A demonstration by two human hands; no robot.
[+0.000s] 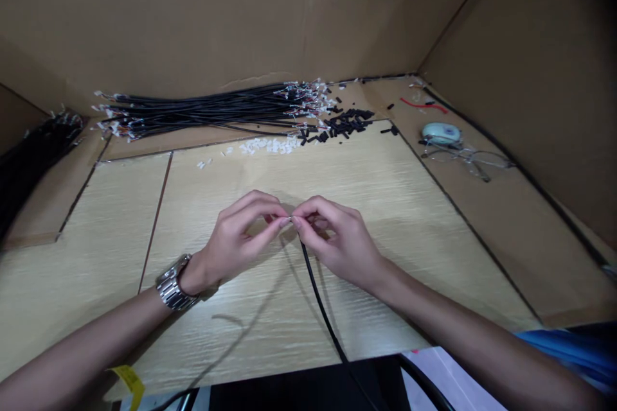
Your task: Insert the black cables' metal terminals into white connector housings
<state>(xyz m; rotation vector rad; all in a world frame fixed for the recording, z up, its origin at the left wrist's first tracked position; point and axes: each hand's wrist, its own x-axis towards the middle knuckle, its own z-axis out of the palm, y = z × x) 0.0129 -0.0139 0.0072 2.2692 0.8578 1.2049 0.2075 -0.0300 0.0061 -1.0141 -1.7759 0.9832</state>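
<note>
A thin black cable [318,289] runs from the bottom edge of the frame up to centre frame over the pale wooden bench — its upper end, too small to make out, pinched between two sets of fingertips.

- Two hands: left hand [231,241], right hand [337,241].
- One black cable [321,298] pinched between them.
- One wristwatch [172,284].
- Two bundles of black cables: large bundle [202,112], side bundle [26,154].
- One pair of glasses [475,159].
- One pile of black sleeves [344,123], too many to count.
- One scatter of white connectors [267,145], uncounted.
</note>
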